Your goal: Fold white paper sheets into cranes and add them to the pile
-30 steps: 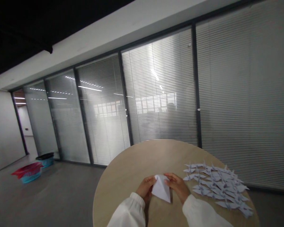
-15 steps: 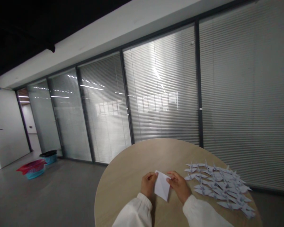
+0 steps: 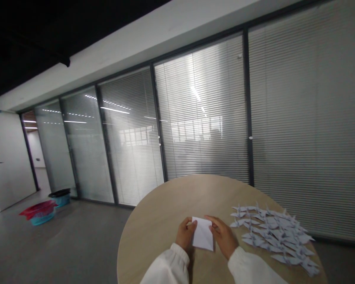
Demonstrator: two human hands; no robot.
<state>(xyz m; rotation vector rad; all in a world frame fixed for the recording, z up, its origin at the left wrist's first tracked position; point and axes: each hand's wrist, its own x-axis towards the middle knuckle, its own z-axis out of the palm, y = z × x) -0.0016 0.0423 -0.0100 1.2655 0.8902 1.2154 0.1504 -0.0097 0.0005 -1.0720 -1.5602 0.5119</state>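
A small folded square of white paper (image 3: 202, 235) is held up between my two hands, above the round wooden table (image 3: 154, 221). My left hand (image 3: 185, 233) pinches its left edge, thumb on the front face. On the opposite side my right hand (image 3: 223, 233) grips the right edge with its thumb, the index finger reaching over the top corner. A faint diagonal crease runs across the paper. Many folded paper cranes (image 3: 275, 232) lie in rows on the table, to the right of my right hand.
Glass partitions with blinds (image 3: 204, 118) stand beyond the table's far edge. On the floor at left are a blue bin with a red liner (image 3: 41, 215) and one with a black liner (image 3: 60, 197). A white door (image 3: 8, 157) stands open farther left.
The paper has turned slightly, so its top and bottom edges now run nearly level. My fingers have shifted a little along its sides. The cranes lie as before.
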